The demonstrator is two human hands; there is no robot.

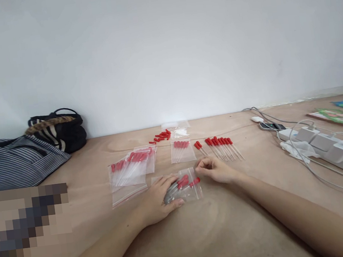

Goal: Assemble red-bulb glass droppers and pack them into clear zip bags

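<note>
My left hand [163, 198] rests on a clear zip bag [192, 192] near the table's middle, its fingers apart around the bag's left part. Inside the bag lie droppers with red bulbs [183, 181]; one bulb is near the opening on the right. Just right of that opening, my right hand [212, 169] has its fingertips pinched together; what they hold, if anything, is too small to make out. Behind it are two loose droppers [198, 145] and a row of several more [220, 142]. Filled bags [132, 166] overlap at the left, and another filled bag [182, 152] lies behind.
Loose red bulbs [161, 136] and a bag with clear tubes [180, 131] lie near the wall. Striped [22, 159] and black [72, 134] fabric bags stand at the left. Power strips with chargers [326, 140], cables and a crumpled tissue [299, 149] occupy the right.
</note>
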